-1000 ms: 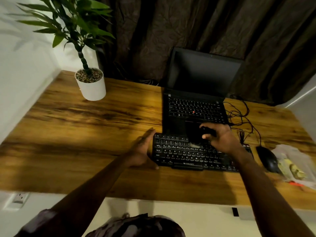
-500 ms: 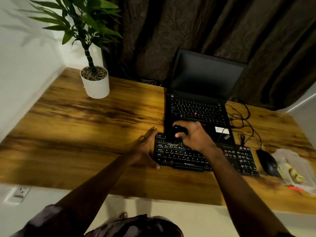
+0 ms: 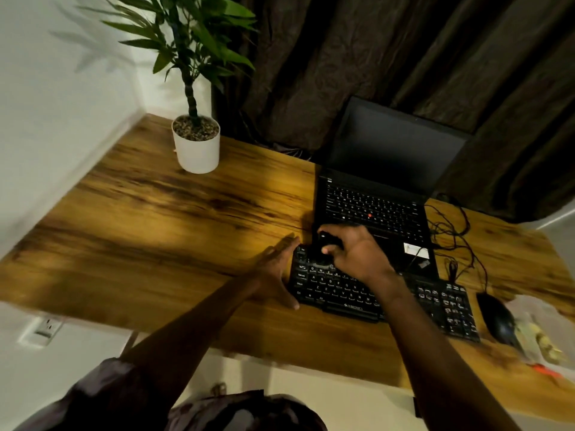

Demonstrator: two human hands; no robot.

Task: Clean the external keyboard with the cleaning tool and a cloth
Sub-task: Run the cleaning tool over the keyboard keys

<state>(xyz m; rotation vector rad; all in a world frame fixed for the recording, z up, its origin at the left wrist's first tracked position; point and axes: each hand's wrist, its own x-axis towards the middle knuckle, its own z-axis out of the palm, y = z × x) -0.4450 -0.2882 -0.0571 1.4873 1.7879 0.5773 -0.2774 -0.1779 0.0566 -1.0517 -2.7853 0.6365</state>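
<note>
Gripping cleaning tool [image 3: 325, 244] on keyboard [image 3: 339, 293], right hand [image 3: 357, 253]; left hand [image 3: 277, 269] touching edge.

- A wooden bench [image 3: 155, 244] with dark grain streaks runs across the middle of the frame.
- A green plant in a white pot [image 3: 196, 147] stands upright at the upper left of the bench, pebbles on its soil.
- An open black laptop [image 3: 385, 169] – screen dark – sits right of centre.
- A dark brown curtain [image 3: 342, 57] hangs across the top.
- Tangled black cables [image 3: 451, 231] lie right of the laptop.
- A black mouse [image 3: 496, 318] lies at the lower right, beside a clear plastic bag [image 3: 541, 334] – contents yellowish, blurred.
- A wall outlet [image 3: 43, 329] shows at the lower left.
</note>
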